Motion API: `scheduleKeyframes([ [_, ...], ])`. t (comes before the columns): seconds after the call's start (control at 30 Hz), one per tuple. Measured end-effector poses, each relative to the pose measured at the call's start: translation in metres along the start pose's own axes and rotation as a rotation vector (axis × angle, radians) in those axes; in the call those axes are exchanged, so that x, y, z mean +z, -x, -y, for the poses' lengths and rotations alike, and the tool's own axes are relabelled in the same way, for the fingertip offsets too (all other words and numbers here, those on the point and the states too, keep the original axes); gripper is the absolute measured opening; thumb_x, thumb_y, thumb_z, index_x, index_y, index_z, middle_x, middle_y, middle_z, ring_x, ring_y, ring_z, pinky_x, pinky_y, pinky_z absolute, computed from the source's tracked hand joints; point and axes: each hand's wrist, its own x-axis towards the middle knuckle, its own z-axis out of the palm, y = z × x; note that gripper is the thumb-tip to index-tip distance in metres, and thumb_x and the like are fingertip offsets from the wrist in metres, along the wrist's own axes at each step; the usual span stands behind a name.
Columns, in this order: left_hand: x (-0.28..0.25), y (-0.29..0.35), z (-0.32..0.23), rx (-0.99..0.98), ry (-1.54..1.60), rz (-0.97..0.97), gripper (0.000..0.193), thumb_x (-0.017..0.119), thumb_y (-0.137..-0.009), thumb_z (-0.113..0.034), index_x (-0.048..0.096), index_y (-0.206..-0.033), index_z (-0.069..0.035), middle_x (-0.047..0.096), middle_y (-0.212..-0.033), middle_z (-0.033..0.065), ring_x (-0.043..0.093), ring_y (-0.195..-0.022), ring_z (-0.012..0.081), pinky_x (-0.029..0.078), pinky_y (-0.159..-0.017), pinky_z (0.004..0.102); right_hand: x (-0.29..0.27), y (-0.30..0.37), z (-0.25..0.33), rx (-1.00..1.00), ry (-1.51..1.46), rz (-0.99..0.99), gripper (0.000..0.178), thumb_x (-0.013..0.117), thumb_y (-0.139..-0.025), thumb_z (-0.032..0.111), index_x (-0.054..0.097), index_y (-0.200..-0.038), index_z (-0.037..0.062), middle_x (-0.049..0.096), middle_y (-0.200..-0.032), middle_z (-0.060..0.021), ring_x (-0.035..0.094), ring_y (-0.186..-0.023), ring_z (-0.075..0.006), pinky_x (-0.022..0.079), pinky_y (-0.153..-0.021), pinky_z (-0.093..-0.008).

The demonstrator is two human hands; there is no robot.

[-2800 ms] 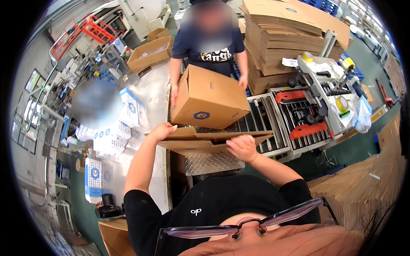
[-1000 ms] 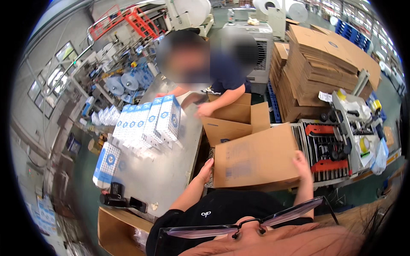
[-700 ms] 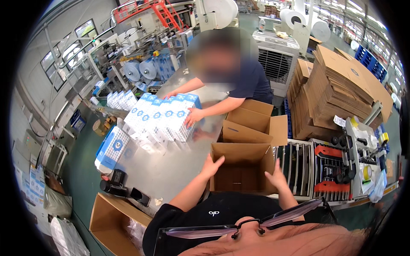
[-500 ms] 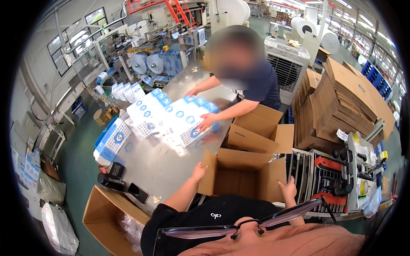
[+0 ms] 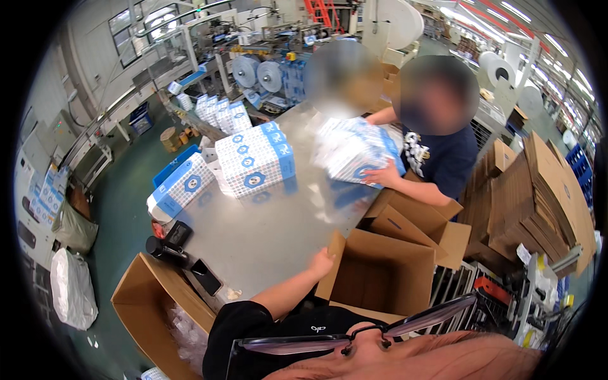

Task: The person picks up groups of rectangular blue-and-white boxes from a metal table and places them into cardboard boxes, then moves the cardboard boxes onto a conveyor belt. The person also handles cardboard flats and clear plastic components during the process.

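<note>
An open cardboard box stands in front of me with its flaps up. My left hand is closed on the edge of its left flap. My right hand does not show. Across the metal table, a co-worker's hands hold a stack of white and blue printed packs, blurred by motion and tilted above the table. Another block of such packs stands farther left on the table.
Behind my box is a second open carton. A metal table bears a blue tray with a pack, a black phone-like slab and a black cylinder. Flattened cartons are stacked right; a box with clear plastic is lower left.
The co-worker has pulled part of the packs away to the right and lifted them. My view has turned left. My right hand, earlier at the box's right side, is out of sight.
</note>
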Motion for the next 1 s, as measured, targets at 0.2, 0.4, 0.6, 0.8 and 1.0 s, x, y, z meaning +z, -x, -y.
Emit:
scheduleKeyframes([
  [0.2, -0.105, -0.022, -0.004, 0.173, 0.599, -0.151, 0.033, 0.069, -0.094, -0.023, 0.06, -0.119, -0.004, 0.065, -0.107, 0.0061, 0.059, -0.099, 0.0154, 0.048, -0.089, 0.0325, 0.018, -0.025, -0.015, -0.096, -0.316, -0.099, 0.035, 0.06, -0.09, 0.026, 0.066, -0.121, 0.0123, 0.07, -0.106, -0.0141, 0.069, -0.097, -0.0316, 0.054, -0.085, -0.0407],
  [0.4, -0.355, -0.208, 0.032, 0.548, -0.332, -0.576, 0.025, 0.07, -0.087, -0.02, 0.064, -0.105, -0.005, 0.064, -0.106, 0.0166, 0.06, -0.1, 0.0361, 0.048, -0.088, 0.0441, -0.086, -0.062, 0.113, -0.141, -0.612, -0.331, 0.031, 0.067, -0.089, 0.016, 0.067, -0.119, 0.006, 0.071, -0.103, -0.0118, 0.069, -0.095, -0.0261, 0.054, -0.083, -0.0348],
  [0.6, -0.424, -0.374, 0.011, 0.206, -0.889, -0.329, 0.111, 0.087, -0.052, -0.063, 0.052, -0.14, -0.005, 0.05, -0.142, 0.0231, 0.049, -0.131, 0.0377, 0.042, -0.106, 0.0425, -0.076, -0.097, 0.12, -0.003, -0.545, -0.396, 0.028, 0.07, -0.089, 0.016, 0.068, -0.115, 0.0059, 0.072, -0.101, -0.0106, 0.069, -0.092, -0.023, 0.054, -0.081, -0.0326],
  [0.8, -0.436, -0.402, 0.013, 0.05, -0.688, 0.123, 0.121, 0.087, -0.04, -0.071, 0.057, -0.134, -0.001, 0.065, -0.127, 0.0191, 0.063, -0.116, 0.0309, 0.047, -0.101, 0.0373, -0.094, -0.215, 0.158, -0.165, -0.187, -0.282, 0.027, 0.071, -0.089, 0.019, 0.069, -0.113, 0.0065, 0.073, -0.102, -0.0088, 0.068, -0.089, -0.0158, 0.054, -0.078, -0.0319],
  [1.0, -0.382, -0.302, 0.043, 0.035, -0.4, 0.061, 0.114, 0.085, -0.049, -0.07, 0.056, -0.13, 0.005, 0.061, -0.129, 0.0234, 0.061, -0.118, 0.0355, 0.049, -0.098, 0.0414, -0.098, -0.367, 0.254, 0.066, -1.05, -0.134, 0.069, 0.064, -0.097, 0.029, 0.028, -0.151, 0.0035, 0.049, -0.145, -0.0153, 0.061, -0.117, -0.0263, 0.054, -0.084, -0.0344],
])
